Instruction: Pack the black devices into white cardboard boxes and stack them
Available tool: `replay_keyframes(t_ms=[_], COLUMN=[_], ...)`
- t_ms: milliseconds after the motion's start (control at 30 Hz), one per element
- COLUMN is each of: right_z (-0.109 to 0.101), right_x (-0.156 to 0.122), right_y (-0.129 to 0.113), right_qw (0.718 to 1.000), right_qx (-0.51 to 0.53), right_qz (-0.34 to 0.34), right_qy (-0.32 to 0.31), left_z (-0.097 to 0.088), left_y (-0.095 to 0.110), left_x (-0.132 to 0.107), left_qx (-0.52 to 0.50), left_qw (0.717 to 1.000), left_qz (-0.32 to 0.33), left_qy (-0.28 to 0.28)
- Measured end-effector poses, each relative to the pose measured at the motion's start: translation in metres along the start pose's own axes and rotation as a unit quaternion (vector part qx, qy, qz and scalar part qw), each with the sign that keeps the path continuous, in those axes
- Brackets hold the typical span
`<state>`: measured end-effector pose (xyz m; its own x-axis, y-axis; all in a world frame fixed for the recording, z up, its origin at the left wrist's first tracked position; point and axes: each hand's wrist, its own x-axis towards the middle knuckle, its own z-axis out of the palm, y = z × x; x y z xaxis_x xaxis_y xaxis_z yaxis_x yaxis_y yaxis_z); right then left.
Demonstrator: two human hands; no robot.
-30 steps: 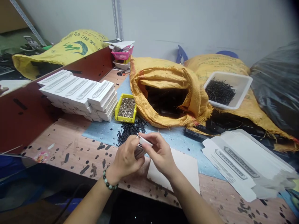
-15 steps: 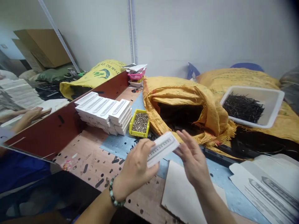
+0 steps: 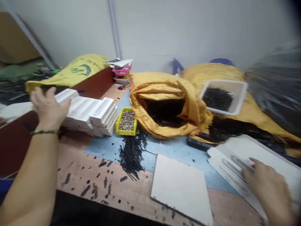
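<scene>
My left hand (image 3: 48, 106) is at the left end of a stack of small white printed boxes (image 3: 82, 108), fingers spread apart. The thumb reaches over the end box (image 3: 67, 95); whether it touches is blurred. At the right, my right hand (image 3: 268, 180) lies over flat, unfolded white printed cartons (image 3: 228, 163), its fingertips on the printed area and nothing lifted. Between the hands lie a pile of thin black sticks (image 3: 133, 153), a yellow bin (image 3: 126, 133) of small shiny metal pieces, and a plain whitish board (image 3: 181, 188).
A red-brown divider (image 3: 100, 83) runs along the left side. An open orange woven sack (image 3: 155, 78) with dark contents stands behind the bench. A white tub (image 3: 238, 97) of black sticks rests on another sack (image 3: 211, 70). A yellow sack (image 3: 94, 61) lies beyond the divider.
The white box between my hands has left the middle. My left hand has moved left to the stack and spread its fingers. My right hand has gone right onto the flat cartons.
</scene>
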<state>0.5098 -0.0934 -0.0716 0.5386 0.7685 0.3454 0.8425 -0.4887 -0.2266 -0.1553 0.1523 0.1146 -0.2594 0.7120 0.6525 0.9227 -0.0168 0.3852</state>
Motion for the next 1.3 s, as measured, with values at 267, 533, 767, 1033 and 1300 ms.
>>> replay_keyframes(t_ms=[267, 533, 767, 1033, 1300], right_z=[-0.033, 0.006, 0.065, 0.013, -0.09], right_x=[-0.026, 0.031, 0.078, 0.07, -0.003], right_y=[-0.048, -0.203, -0.269, -0.242, -0.21], right_qw=[0.997, 0.925, 0.895, 0.911, 0.88], right_qx=[-0.043, 0.305, 0.376, 0.353, 0.237], right_qz=[-0.028, -0.222, -0.229, -0.207, -0.288], right_qy=[-0.057, -0.04, -0.065, -0.043, -0.294], left_z=[0.008, 0.07, 0.127, 0.152, 0.106], left_y=[0.123, 0.152, 0.121, 0.11, 0.119], left_x=[-0.186, -0.145, -0.1, -0.108, -0.152], left_qx=[-0.304, -0.171, -0.066, -0.269, -0.559], left_qw=[0.91, 0.932, 0.918, 0.895, 0.675], left_qz=[0.238, 0.072, -0.014, -0.114, -0.329], left_qy=[-0.154, -0.31, -0.391, -0.338, -0.353])
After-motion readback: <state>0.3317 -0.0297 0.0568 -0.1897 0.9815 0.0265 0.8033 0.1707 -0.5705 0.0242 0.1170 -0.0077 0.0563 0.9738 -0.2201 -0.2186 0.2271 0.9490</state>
